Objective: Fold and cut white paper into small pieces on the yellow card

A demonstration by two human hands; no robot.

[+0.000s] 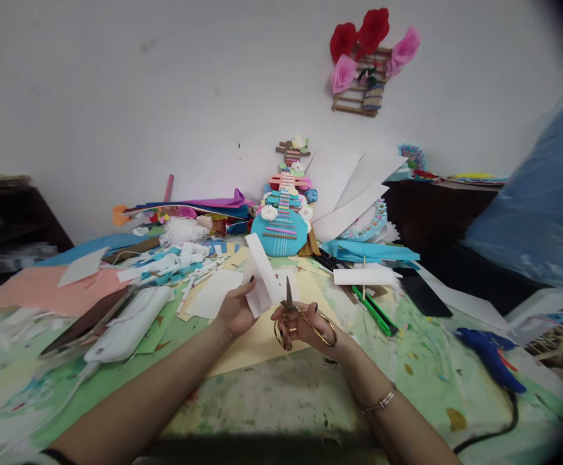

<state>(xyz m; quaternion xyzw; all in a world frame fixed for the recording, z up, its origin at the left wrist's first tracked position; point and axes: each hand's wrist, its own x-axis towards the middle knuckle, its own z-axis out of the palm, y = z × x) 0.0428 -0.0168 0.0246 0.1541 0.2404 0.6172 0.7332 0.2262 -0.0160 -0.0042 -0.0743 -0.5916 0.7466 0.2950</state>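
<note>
The left hand (237,307) grips a folded piece of white paper (261,278) between thumb and fingers, raised above the middle of the table (262,400). The right hand (313,326) grasps gold-handled scissors (289,296) just beside it, blades pointing up and away; whether they touch the paper is hard to tell.

Beneath both hands lies a cream sheet (237,356), with a white sheet (216,294) just beyond the left wrist. Farther left, a white power strip (129,326) and its cable take up the space beside the left forearm, next to a dark flat device (88,323), salmon paper (51,292) and a heap of blue and white paper strips (172,263). A tangle of white string (183,231) sits behind them.

Straight ahead, a blue craft guitar (281,236) stands near the wall, partly covered from view by the raised paper. On the right, a white paper roll (365,277) lies by a green utility knife (374,311) and a black smartphone (425,294). Nearer the right edge rests a blue glue gun (492,358), its cord curling toward the front.
</note>
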